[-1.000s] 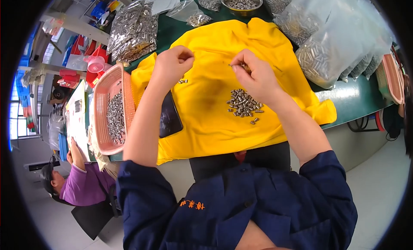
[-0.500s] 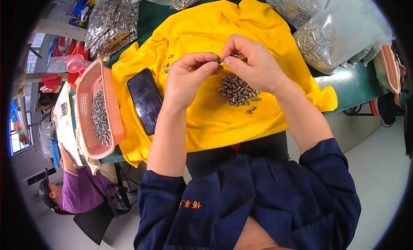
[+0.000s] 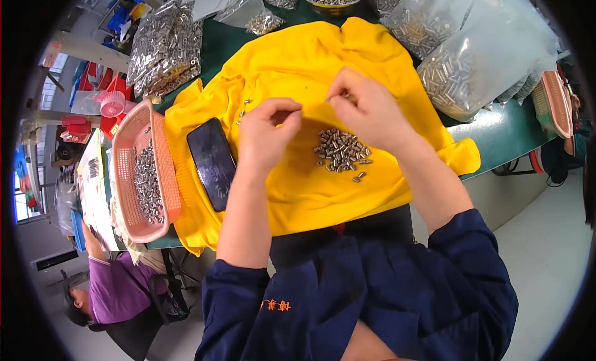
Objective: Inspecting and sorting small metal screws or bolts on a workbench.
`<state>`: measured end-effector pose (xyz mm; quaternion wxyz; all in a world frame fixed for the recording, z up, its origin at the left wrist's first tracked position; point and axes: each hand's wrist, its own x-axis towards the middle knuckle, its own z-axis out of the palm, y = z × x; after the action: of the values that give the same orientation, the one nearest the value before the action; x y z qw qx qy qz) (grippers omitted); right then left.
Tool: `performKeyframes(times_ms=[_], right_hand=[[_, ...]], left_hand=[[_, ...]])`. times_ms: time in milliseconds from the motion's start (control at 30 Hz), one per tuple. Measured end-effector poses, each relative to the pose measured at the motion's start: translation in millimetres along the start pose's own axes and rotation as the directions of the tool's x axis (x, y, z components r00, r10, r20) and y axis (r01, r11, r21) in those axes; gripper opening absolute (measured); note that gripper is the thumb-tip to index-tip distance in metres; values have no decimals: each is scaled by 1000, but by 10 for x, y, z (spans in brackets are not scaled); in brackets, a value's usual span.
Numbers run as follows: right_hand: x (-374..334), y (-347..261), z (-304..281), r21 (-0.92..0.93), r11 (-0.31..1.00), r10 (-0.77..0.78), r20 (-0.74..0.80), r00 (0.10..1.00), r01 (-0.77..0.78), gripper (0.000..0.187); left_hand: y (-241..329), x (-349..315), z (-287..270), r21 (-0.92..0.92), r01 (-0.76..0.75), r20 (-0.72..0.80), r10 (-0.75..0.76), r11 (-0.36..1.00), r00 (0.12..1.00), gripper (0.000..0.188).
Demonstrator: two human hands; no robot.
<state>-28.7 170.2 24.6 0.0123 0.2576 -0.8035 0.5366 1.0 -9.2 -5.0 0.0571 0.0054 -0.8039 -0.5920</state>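
Observation:
Both hands hover over a yellow cloth (image 3: 298,56) spread on the table. My left hand (image 3: 268,132) is closed, with thumb and fingertips drawn together; anything between them is too small to make out. To its right, my right hand (image 3: 367,112) is also closed in a pinch. A bit of something shows within its curled fingers, but its kind is unclear. Below and between the hands lies a pile of small metal cylindrical parts (image 3: 341,151). A few similar loose parts (image 3: 243,110) rest just beyond my left hand.
A black phone (image 3: 212,164) and a pink basket (image 3: 123,193) of small metal parts lie at the left. Bags of metal parts (image 3: 166,50) (image 3: 452,81) and a metal bowl (image 3: 331,9) stand farther back on the green table (image 3: 518,134). A co-worker in purple (image 3: 121,289) sits at the lower left.
My hands, fingertips together over a small part before, have drawn apart, the left going left and the right staying right. The whole view has shifted, so the table sits lower.

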Motion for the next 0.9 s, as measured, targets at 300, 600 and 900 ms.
performKeyframes(times_ms=[300,600,900], right_hand=[[-5,38,44,42,999,-29,9,1000,28,4],[8,14,45,313,949,39,37,999,-48,5],[-25,-68,48,386,915,74,123,990,-117,3]], left_hand=[[29,-13,115,-147,-49,137,69,988,988,15],[62,-15,99,-661,218,188,-122,718,974,14],[23,-55,114,-784,290,296,-80,548,952,13]])
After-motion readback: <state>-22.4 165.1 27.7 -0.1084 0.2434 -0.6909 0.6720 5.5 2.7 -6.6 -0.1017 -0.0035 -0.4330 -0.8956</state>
